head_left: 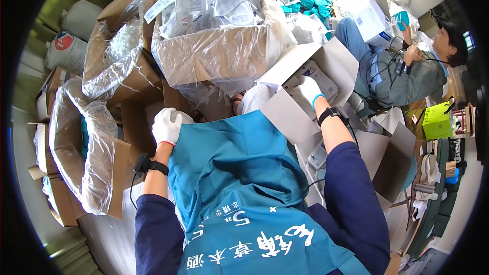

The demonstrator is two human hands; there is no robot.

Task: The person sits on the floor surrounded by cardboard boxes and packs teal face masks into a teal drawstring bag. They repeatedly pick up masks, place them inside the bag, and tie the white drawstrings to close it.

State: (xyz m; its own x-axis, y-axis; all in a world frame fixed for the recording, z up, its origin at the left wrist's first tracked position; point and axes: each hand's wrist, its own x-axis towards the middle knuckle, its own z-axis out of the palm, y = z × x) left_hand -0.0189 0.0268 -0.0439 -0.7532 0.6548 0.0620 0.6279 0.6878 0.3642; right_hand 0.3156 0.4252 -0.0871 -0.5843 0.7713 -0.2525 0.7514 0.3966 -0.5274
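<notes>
My left hand [167,126], in a white glove, rests at my left knee beside the upper corner of the teal apron [234,158] on my lap. Its fingers lie loosely over the knee and it holds nothing that I can see. Reaching inside an open white carton [285,114], my right hand [308,91] wears a white glove too. Its fingers are closed against the flat white packets [321,79] there, with the fingertips partly hidden. The carton's flaps stand spread outward, and it leans by my right knee. Black straps with cables circle both wrists.
Ahead stands a plastic-lined cardboard box [211,53] heaped with clear packets [204,7]. More lined boxes [84,147] stand on the left. Another open carton [382,158] is by my right forearm. A co-worker [412,71] sits at right, near a green bag [438,121].
</notes>
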